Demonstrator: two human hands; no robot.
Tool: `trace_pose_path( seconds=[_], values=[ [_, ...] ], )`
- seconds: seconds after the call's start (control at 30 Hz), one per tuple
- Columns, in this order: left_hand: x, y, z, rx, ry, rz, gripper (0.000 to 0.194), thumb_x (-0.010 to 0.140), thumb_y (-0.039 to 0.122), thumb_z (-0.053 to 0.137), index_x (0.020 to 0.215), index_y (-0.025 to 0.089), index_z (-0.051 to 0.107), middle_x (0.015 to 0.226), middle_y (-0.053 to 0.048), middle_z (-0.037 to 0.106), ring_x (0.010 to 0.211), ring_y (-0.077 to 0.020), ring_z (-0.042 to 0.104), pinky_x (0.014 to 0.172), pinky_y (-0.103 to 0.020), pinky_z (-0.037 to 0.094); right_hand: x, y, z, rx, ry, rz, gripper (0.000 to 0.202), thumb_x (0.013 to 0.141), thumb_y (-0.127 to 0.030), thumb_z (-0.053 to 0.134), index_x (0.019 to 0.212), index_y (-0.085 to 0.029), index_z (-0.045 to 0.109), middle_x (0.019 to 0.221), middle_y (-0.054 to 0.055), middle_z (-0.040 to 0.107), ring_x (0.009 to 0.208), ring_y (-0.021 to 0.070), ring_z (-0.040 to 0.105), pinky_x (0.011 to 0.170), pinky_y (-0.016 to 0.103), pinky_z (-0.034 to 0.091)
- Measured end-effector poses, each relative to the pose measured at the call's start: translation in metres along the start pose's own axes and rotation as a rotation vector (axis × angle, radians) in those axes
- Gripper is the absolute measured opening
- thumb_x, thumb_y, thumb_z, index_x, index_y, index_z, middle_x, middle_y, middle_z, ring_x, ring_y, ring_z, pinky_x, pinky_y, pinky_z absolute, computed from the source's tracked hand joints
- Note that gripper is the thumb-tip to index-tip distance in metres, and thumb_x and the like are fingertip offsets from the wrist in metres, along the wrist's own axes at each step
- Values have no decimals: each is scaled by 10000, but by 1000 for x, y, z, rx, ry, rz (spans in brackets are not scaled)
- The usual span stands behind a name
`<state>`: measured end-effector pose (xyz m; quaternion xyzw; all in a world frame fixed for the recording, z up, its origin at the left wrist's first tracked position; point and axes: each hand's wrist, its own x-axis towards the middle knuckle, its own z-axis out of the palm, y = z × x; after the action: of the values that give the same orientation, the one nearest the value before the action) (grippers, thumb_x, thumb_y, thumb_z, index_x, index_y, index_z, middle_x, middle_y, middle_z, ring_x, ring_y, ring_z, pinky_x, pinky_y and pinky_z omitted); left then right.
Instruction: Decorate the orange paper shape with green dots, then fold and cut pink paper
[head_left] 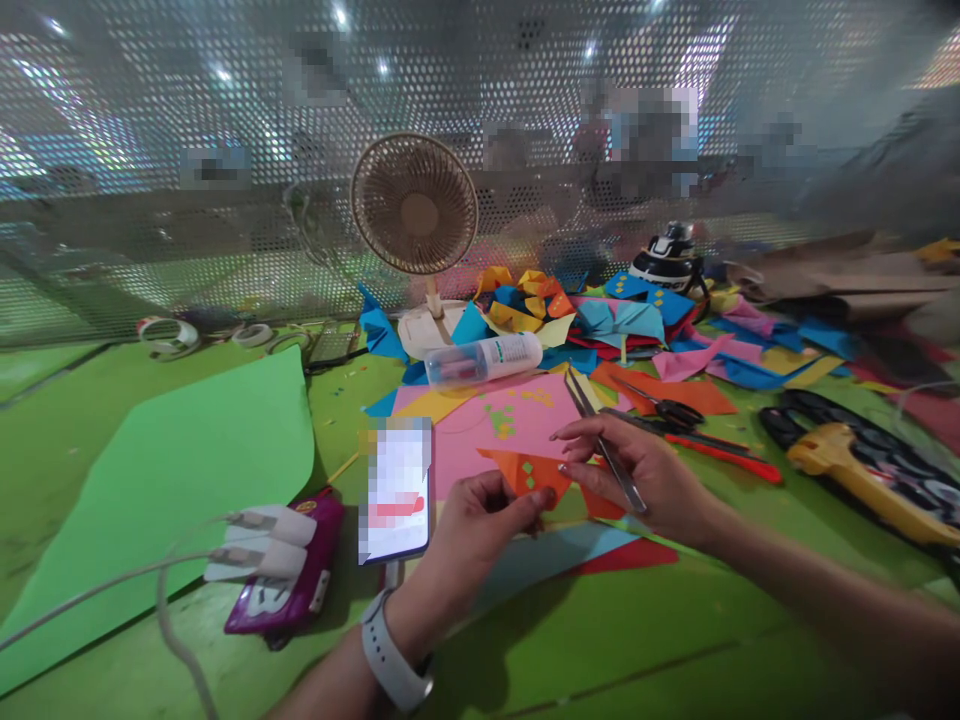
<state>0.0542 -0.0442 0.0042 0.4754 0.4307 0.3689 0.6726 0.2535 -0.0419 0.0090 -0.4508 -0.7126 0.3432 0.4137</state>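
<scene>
Between the thumb and fingers of my left hand point(480, 525) is a piece of folded orange paper point(534, 474) with small green diamond shapes on it. My right hand point(637, 470) grips metal tweezers point(619, 468), whose tips point up and away from me. One of its fingers reaches the orange paper's right edge. Beneath and beyond both hands lies a pink sheet point(457, 425) with tiny green point(502, 420) and yellow paper bits scattered on it. Light blue paper point(559, 555) and red paper point(630, 552) lie under my left hand.
A lit phone point(395, 490) and a purple power strip point(289, 570) with chargers stand left, near a green sheet point(225, 440). Behind are a clear bottle point(484, 360), a small fan point(416, 210) and folded papers point(525, 300). Scissors point(675, 410), a red cutter point(727, 460) and a yellow-handled tool point(862, 475) lie right.
</scene>
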Motion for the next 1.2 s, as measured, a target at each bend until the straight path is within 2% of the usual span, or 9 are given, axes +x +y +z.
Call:
trace_pose_path(
  seconds=[0.17,0.27,0.43,0.5,0.67,0.77,0.87,1.0,1.2],
  values=[
    [-3,3,1,-65,-1,-21,245,735,388,727,691,165,634,652,-7,624,615,-115,558,651,-250,443,4,0,-3,13,6,12,269,846,-332,615,1095,-236,582,825,13,616,792,154,622,699,261,507],
    [-3,3,0,-117,19,4,237,766,407,696,765,177,638,738,-11,635,666,-127,578,683,-268,460,4,3,-1,41,-25,10,276,845,-339,618,1097,-234,579,813,7,612,754,142,610,675,249,499],
    [1,-3,-2,-167,57,35,192,755,335,723,823,160,683,764,-23,658,688,-116,576,663,-234,449,-1,5,5,50,-91,44,319,845,-337,621,1144,-251,551,815,-1,624,753,139,613,657,240,491],
    [2,-4,-3,-199,95,56,171,736,306,744,811,159,699,752,-16,667,670,-102,570,654,-219,449,-1,3,6,70,-70,49,308,851,-330,611,1140,-249,542,827,5,631,778,145,622,685,253,500],
    [4,-1,-6,-311,191,104,175,714,280,767,838,166,718,817,-26,701,741,-119,612,709,-232,488,7,4,1,170,81,45,322,867,-313,584,1162,-240,477,929,41,654,928,173,635,820,315,504],
    [5,2,-7,-329,216,148,171,705,276,776,828,172,719,785,-10,687,711,-100,600,683,-209,491,9,6,-2,139,76,37,324,843,-312,613,1139,-238,505,884,30,642,861,163,633,779,304,511],
    [5,2,-8,-343,201,149,201,723,324,761,864,189,709,814,-4,672,704,-93,592,658,-205,499,8,7,-1,105,86,28,310,817,-293,640,1106,-236,543,845,19,624,817,154,618,747,286,511],
    [3,-2,-8,-367,136,123,236,765,389,715,918,213,680,889,-8,647,801,-126,605,703,-256,531,5,6,1,179,108,47,321,812,-287,649,1111,-238,544,829,11,620,801,144,609,740,274,505],
    [1,-7,-3,-329,33,14,346,711,282,777,1027,203,658,954,-41,678,804,-141,627,718,-268,524,3,9,4,237,99,5,324,831,-268,639,1136,-263,532,842,0,613,816,134,610,754,263,501]
  ],
)
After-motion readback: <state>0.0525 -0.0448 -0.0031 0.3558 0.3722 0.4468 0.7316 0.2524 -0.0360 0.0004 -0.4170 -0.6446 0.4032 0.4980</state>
